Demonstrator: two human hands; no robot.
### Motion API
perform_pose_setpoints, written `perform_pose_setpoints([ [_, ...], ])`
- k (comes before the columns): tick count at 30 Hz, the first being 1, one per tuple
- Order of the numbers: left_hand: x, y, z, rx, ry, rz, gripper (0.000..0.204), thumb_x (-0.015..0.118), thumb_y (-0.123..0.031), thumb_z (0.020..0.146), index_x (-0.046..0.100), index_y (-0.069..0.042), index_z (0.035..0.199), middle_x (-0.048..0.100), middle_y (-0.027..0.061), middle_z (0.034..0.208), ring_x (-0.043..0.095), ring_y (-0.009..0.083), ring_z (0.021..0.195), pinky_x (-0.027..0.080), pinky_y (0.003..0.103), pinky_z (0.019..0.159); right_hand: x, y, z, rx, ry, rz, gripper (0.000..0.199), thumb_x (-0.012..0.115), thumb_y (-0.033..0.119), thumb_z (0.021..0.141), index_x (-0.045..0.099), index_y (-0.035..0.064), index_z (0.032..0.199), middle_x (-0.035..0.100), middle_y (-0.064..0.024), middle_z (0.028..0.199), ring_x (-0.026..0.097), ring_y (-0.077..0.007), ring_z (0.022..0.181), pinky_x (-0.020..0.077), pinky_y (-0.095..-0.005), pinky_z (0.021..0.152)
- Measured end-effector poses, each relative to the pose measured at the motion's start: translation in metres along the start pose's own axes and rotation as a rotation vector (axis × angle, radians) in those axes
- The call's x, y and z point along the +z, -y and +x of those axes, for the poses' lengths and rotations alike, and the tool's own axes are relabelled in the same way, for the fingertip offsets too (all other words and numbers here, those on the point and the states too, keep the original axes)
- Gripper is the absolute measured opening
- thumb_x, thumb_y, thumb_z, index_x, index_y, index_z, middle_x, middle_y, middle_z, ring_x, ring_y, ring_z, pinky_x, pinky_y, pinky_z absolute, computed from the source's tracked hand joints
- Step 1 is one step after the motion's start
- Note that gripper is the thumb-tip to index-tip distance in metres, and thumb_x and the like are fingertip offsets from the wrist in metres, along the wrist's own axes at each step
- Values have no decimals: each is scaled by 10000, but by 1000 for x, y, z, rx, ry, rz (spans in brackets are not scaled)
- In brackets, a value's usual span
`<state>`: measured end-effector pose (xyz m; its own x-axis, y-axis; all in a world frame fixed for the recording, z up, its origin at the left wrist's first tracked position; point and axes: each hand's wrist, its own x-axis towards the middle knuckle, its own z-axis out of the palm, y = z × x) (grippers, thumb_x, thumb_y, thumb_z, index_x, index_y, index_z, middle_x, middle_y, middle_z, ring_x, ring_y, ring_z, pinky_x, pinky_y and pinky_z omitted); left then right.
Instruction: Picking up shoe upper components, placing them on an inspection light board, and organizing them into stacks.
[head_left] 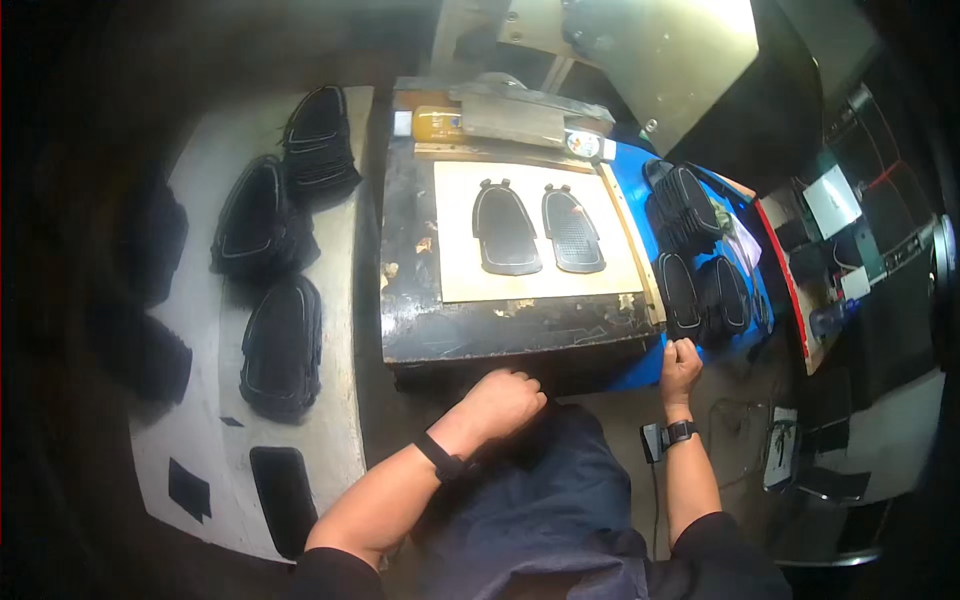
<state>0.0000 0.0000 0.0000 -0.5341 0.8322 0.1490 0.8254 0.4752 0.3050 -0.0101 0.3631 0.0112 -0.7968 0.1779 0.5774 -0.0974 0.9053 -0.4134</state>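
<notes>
I see two black shoe pieces (pixel 538 228) on tan board (pixel 530 232), far from hands. Look thin, light, bendy; grab by edges. Left hand (pixel 503 400) closed fist, empty. Right hand (pixel 680 362) curled at bench edge (pixel 520 345).

two flat shaped pieces (pixel 540 228) lie side by side on a board (pixel 535 285), which sits on a press bed (pixel 500 330). stacks of like pieces (pixel 270 250) lie on the table (pixel 340 400) to its left, more stacks (pixel 695 260) to its right. the left hand (pixel 500 400) rests just before the bed's front edge, the right hand (pixel 680 362) at its right front corner.
</notes>
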Motion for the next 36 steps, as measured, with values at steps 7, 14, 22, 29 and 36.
perform_pose_setpoints([
  [7,-1,2,1,-7,-36,-82,119,633,-208,851,641,-98,806,652,72,812,668,275,827,542,400,721,0,9,-2,12,-54,11,332,591,131,904,405,-9,668,377,-172,663,406,-315,572,342,-410,551],
  [14,2,2,-1,-1,-78,-126,110,647,-192,811,644,-86,784,650,81,800,671,279,819,545,399,708,5,-1,-3,-10,-58,-22,336,572,127,928,391,-25,690,344,-175,672,394,-313,590,339,-403,561],
  [22,2,-1,-2,-49,-28,-126,96,653,-168,791,699,-85,801,683,73,817,680,272,831,555,399,716,13,-22,-4,-55,-45,-40,346,556,138,969,398,-48,724,327,-178,677,361,-309,597,345,-412,574],
  [29,6,0,-1,-61,-22,-127,104,641,-176,802,697,-88,802,692,84,836,687,283,854,556,414,729,11,-31,-6,-75,-63,-43,361,556,153,981,422,-60,722,362,-194,677,391,-330,610,365,-419,589],
  [36,3,3,-1,-46,13,-142,123,661,-203,807,679,-82,796,670,84,816,679,281,842,550,414,738,7,-11,-3,-14,-57,-6,371,543,156,961,398,-37,680,344,-178,654,385,-314,581,327,-414,565],
])
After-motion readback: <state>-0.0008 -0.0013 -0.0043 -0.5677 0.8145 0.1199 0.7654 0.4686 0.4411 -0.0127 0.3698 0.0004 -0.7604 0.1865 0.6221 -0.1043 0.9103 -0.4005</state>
